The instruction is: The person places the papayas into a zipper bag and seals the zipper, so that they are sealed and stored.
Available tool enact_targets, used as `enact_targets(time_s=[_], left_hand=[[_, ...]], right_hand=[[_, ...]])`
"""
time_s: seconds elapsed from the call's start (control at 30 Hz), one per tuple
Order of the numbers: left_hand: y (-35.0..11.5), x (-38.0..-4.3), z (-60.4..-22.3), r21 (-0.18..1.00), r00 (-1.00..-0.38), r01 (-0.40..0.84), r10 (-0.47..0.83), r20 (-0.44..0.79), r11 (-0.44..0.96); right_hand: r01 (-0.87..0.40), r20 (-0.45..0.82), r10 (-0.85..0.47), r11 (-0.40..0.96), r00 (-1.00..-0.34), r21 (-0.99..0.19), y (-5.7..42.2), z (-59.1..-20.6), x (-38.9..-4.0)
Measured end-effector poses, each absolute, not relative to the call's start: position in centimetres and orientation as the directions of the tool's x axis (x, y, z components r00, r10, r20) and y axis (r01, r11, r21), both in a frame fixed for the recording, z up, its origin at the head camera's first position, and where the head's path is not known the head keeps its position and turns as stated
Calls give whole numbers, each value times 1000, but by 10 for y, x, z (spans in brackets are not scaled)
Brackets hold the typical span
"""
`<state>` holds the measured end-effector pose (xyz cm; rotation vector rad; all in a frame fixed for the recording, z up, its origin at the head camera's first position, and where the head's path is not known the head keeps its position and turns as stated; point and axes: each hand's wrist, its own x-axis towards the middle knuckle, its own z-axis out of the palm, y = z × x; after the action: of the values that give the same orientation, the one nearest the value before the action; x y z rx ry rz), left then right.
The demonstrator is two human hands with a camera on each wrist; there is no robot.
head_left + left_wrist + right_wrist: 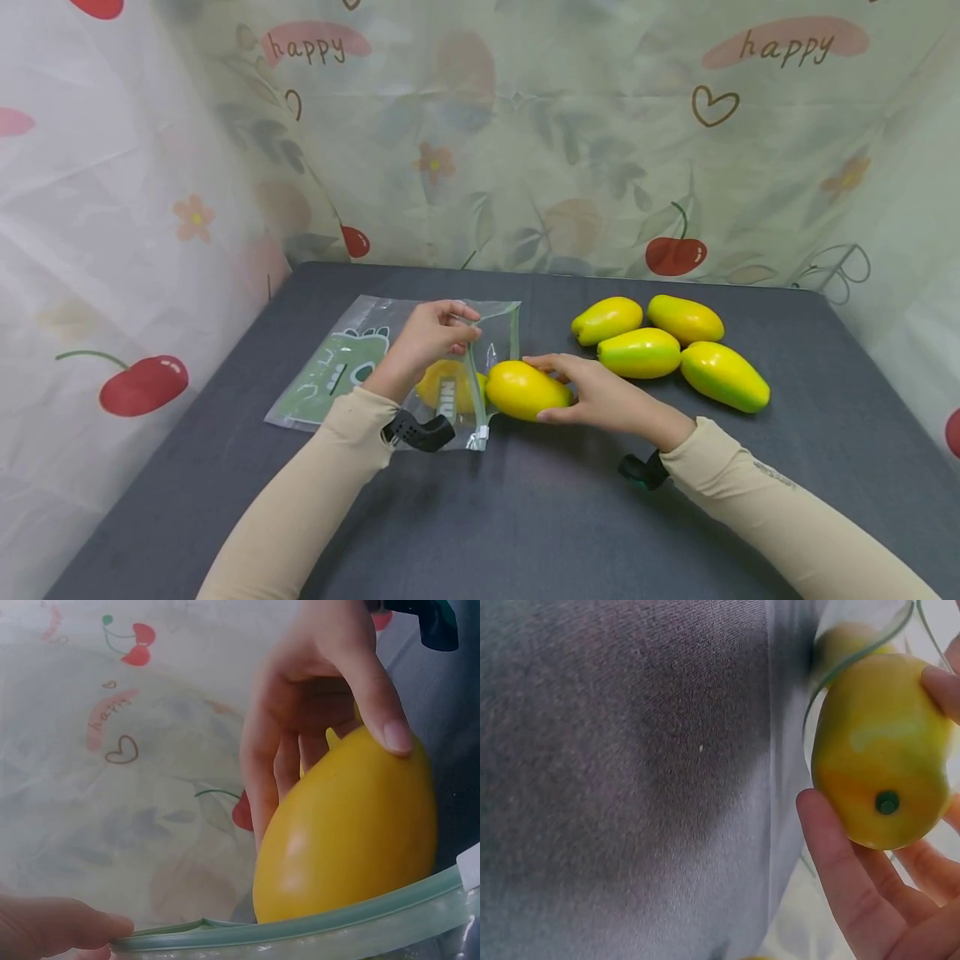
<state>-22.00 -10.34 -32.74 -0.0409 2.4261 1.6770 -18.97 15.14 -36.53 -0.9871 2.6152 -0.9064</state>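
Observation:
My left hand [427, 342] pinches the upper rim of a clear zip bag [288, 408] with a green cartoon print. The bag lies on the table, its green-edged mouth facing right and parted. One yellow papaya [467, 390] is inside, seen through the plastic. My right hand [611, 400] grips a second papaya [525, 390] at that mouth, thumb on the near side and fingers on the far side. In the left wrist view, the green zip edge [300, 922] crosses in front of the held papaya's lower end. A dark green stem nub [887, 802] shows in the right wrist view.
Several yellow-green papayas [640, 353] lie grouped at the right rear of the dark grey table [525, 517]. A white zip slider [477, 437] sits at the near corner of the bag's mouth. Printed curtains [517, 167] hang behind and at both sides.

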Motion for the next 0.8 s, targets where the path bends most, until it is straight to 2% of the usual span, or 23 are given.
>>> enact_targets(time_s=[0.37, 0.8], left_hand=[[-101, -221, -331, 930, -979, -129, 103, -174, 345], [-100, -221, -329, 925, -982, -99, 113, -150, 367]], right_hand=[[-510, -4, -659, 587, -752, -629, 138, -372, -195], [-525, 27, -667, 560, -745, -641, 121, -371, -206]])
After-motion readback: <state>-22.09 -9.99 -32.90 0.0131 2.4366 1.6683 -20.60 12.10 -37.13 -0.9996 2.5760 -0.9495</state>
